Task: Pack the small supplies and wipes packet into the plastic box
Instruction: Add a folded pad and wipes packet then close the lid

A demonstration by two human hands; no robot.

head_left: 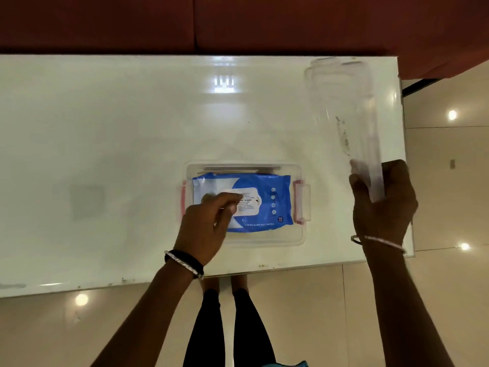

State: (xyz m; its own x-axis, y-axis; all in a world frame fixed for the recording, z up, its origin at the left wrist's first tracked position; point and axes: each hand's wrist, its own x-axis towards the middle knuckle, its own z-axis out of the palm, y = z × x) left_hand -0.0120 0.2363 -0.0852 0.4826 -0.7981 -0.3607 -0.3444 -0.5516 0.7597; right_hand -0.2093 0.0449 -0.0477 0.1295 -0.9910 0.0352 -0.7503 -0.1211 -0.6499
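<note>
We are pressing the wipes packet (246,201) into the plastic box (300,238) with loosely curled left hand (205,227) fingers. Our right hand (383,205) is clamping the clear lid (346,107); closing appears outstanding.

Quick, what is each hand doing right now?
Left hand: holding nothing, fingers loosely curled, resting on the wipes packet in the plastic box.
Right hand: closed on the clear lid, holding it up.

Likely a home living room — a glossy white desk (105,154) stands on polished cream floor tiles (449,207), a dark red sofa (238,19) just beyond the desk.
</note>
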